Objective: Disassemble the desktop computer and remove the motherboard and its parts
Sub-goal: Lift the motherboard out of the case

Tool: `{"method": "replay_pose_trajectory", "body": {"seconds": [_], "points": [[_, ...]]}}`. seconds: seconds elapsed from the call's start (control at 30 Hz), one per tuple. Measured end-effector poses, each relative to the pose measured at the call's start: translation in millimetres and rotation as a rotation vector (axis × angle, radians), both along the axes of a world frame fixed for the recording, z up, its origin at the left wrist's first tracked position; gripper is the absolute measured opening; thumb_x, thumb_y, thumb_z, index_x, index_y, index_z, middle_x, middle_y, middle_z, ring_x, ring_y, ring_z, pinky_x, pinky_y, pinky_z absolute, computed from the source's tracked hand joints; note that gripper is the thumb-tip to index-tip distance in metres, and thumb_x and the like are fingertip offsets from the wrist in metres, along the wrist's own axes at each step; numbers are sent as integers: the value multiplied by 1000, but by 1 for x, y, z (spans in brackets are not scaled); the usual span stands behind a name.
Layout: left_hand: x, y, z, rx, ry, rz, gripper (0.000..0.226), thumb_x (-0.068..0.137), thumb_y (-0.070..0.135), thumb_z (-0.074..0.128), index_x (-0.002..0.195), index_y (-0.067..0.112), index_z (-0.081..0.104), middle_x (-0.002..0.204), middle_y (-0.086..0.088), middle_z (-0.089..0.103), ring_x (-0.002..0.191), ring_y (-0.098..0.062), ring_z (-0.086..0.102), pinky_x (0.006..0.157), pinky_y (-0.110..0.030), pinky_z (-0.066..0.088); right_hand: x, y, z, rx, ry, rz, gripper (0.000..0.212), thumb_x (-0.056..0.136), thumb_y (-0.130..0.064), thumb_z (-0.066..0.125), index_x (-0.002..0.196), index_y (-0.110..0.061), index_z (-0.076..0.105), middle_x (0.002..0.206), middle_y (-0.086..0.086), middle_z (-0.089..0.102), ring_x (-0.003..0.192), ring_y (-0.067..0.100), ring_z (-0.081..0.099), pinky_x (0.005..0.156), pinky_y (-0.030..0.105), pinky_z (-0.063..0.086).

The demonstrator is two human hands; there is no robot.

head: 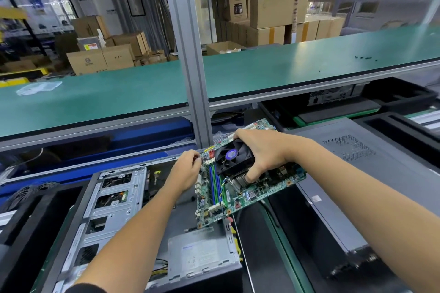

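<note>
— Head view: where's the motherboard [240, 188]?

— Lifted clear, tilted above the open computer case [119, 200], which lies near the desk's front-left.

— Your right hand [259, 152]?

— My fingers are curled over the black cooler fan [234, 157], thumb tucked by the heatsink [239, 181].

— And your left hand [188, 169]?

— My fingertips pinch the board's left edge, beside the green memory slots [215, 183].

— Anything else around?

— A closed grey case [352, 173] lies at the right, and a green shelf [142, 93] runs across behind.
</note>
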State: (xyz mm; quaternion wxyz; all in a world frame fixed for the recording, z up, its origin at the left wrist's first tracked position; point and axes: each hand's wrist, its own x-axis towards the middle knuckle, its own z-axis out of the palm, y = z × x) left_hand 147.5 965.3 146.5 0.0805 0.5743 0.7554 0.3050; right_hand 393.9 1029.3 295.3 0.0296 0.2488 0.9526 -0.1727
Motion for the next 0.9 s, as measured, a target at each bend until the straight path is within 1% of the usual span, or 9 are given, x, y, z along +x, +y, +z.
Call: {"method": "replay_pose_trajectory", "body": {"seconds": [0.2,0.3,0.4,0.47,0.53,0.6,0.67,0.77,0.9], "points": [[9,21,9,-27,-5,-33,19,99,30,40,107,19,53,103,1,56,90,-14,53,79,-33,45,21,8,1,-46,46,-55,83,60,-42,86,124,-19,37,109,0,56,99,23,59,84,45,52],[14,26,13,-27,-35,-29,23,98,30,42,112,17,54,103,2,57,93,-16,55,78,-32,44,28,9,3,-52,63,-69,88,60,-42,86,129,-20,35,106,-7,53,96,19,59,81,38,52],[22,29,14,-51,-65,-33,21,98,30,42,113,18,50,97,3,58,88,-16,57,78,-36,47,34,9,4,-42,54,-78,90,61,-43,87,129,-21,34,107,-5,53,95,19,57,79,34,50],[25,29,12,-56,-98,-27,20,99,33,40,112,20,46,89,9,56,82,-12,56,74,-35,47,37,9,5,-37,46,-86,92,61,-43,87,132,-21,33,110,-6,53,99,17,57,82,34,50],[25,28,9,-55,-93,-27,19,100,35,35,108,22,45,88,6,58,79,-11,55,67,-33,43,38,8,3,-47,51,-93,94,62,-43,87,135,-20,32,111,-8,53,102,17,56,85,34,49],[18,26,9,-26,-50,-9,24,102,30,31,102,17,51,94,-2,60,84,-17,55,71,-35,42,38,7,1,-62,67,-99,93,62,-41,87,134,-22,32,109,-11,51,103,16,55,86,34,49],[7,25,10,24,11,46,29,103,24,30,99,10,55,98,-7,61,92,-25,54,81,-40,44,37,7,0,-76,78,-108,90,61,-42,86,132,-24,32,108,-12,51,103,17,56,87,36,50],[-11,21,10,-58,-32,122,25,98,10,37,113,10,56,111,-8,61,105,-28,54,89,-42,45,36,10,5,-61,86,-129,85,59,-45,85,124,-25,34,107,-11,52,100,17,57,86,40,51],[-19,13,3,-213,-42,74,35,91,5,42,124,14,51,114,-7,61,101,-27,56,87,-40,49,37,16,15,-38,124,-161,85,57,-46,85,120,-32,31,104,-21,51,98,5,56,83,33,50]]}}
